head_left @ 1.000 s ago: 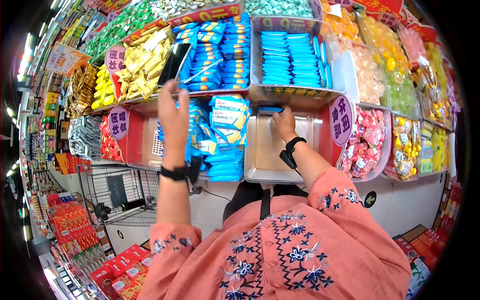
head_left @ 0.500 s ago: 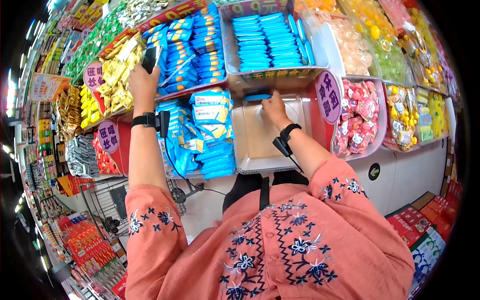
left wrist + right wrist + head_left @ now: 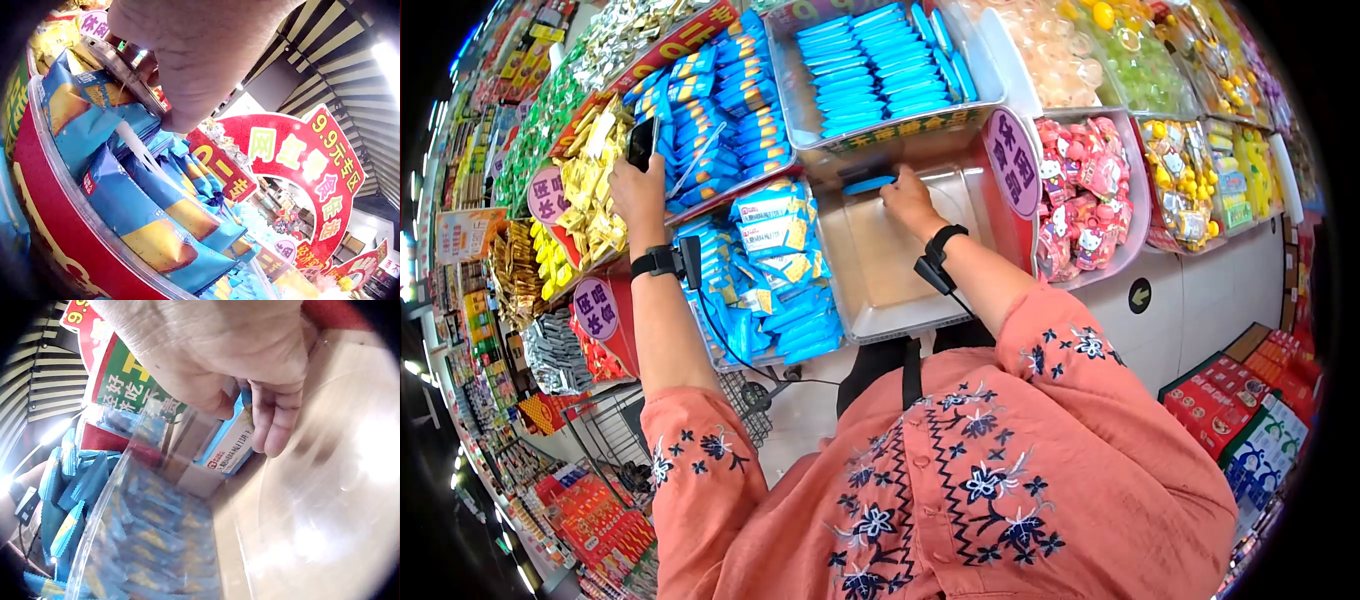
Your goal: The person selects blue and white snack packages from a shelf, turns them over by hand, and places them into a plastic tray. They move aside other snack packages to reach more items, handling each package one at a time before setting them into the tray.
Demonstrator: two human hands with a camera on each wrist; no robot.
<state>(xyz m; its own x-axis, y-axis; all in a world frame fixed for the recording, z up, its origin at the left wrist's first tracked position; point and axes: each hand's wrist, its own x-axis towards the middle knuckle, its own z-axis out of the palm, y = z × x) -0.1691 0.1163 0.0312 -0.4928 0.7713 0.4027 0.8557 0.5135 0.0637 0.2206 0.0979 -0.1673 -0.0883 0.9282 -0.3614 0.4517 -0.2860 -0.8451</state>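
In the head view my left hand (image 3: 638, 195) holds a black-screened smartphone (image 3: 642, 143) where the yellow packets meet the blue ones. The left wrist view shows the phone's edge (image 3: 122, 65) close over blue snack packets (image 3: 144, 219), fingers partly hidden behind it. My right hand (image 3: 912, 205) reaches into a clear plastic bin (image 3: 900, 280) with a bare tan bottom. Its thumb and fingers pinch a blue snack packet (image 3: 226, 440) near the bin's back wall. White labelling with red and dark print shows on that packet.
Left of the bin lie piled blue-and-white packets (image 3: 775, 260). Behind it stands a tray of blue packets (image 3: 880, 75) in rows. Pink character packs (image 3: 1090, 200) fill a container on the right. A shopping cart (image 3: 615, 420) stands at lower left. A cable (image 3: 730, 345) hangs from the left wrist.
My left hand has moved up and left from a blurred, spread pose and taken hold of the phone. The right hand keeps to the blue packet. The head view has shifted right.
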